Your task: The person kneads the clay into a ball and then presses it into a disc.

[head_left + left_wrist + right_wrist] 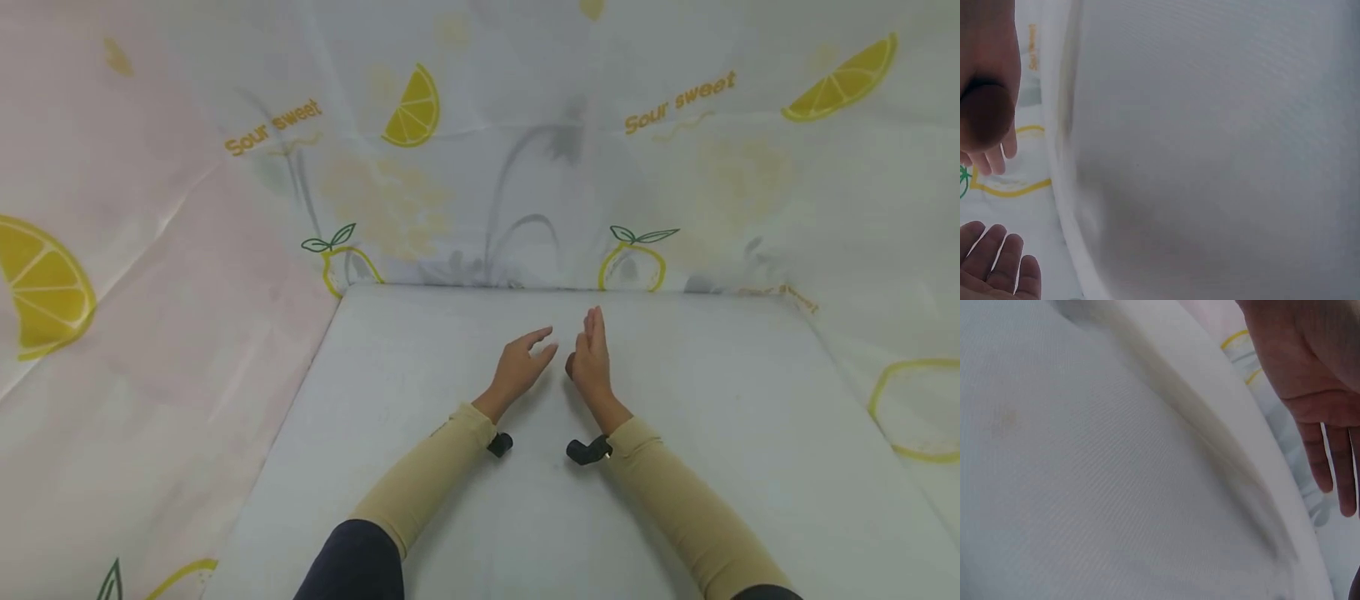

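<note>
Over the white tabletop [450, 333], my left hand [519, 365] reaches in from the left, thumb and fingers apart with nothing between them. My right hand [593, 367] faces it across a small gap, its fingers straight and close together. Nothing is held in either hand. In the left wrist view, a hand [997, 56] with a rounded brown shape, probably a thumb seen end-on, hangs at the upper left. Spread fingers [1005, 269] show at the lower left. An open palm [1310, 362] with extended fingers fills the upper right of the right wrist view.
White sheeting [480, 183] printed with lemons and lettering rises behind the table and along both sides. Black wrist devices [588, 451] stick out from the beige sleeves [427, 467]. The table's back edge lies just beyond the fingertips.
</note>
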A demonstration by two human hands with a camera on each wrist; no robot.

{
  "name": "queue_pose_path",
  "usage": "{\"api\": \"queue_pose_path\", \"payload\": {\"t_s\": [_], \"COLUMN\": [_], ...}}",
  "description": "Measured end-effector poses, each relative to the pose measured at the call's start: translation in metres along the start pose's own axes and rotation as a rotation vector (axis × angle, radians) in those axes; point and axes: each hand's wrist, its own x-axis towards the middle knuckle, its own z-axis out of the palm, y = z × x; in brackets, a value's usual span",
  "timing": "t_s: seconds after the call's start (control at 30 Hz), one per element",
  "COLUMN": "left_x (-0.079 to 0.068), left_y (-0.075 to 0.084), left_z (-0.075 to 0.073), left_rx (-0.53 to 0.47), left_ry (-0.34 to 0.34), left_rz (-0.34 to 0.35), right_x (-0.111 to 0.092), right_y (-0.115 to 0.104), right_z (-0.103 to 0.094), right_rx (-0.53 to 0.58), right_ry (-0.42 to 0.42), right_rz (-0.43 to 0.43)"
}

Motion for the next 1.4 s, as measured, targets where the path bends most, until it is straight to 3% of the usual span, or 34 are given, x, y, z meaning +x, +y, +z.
{"api": "queue_pose_path", "payload": {"t_s": [0.5,0.73,1.03,1.23,1.4], "left_x": [-0.003,-0.004,-0.002,-0.008,-0.007], "left_y": [-0.009,-0.008,-0.007,-0.008,-0.004], "left_z": [0.002,-0.001,-0.003,-0.005,-0.009], "left_rx": [0.486,0.594,0.718,0.769,0.757], "left_ry": [-0.004,0.027,0.063,0.022,0.025], "left_rz": [0.149,0.195,0.211,0.185,0.179], "right_x": [0.002,0.004,0.009,0.006,0.007], "right_y": [0.018,0.023,0.022,0.028,0.022], "right_z": [-0.021,-0.029,-0.033,-0.033,-0.029], "right_rx": [-0.22,-0.382,-0.464,-0.62,-0.787], "right_ry": [-0.038,-0.087,-0.157,-0.275,-0.302], "right_rz": [0.076,0.084,0.065,0.088,0.056]}}
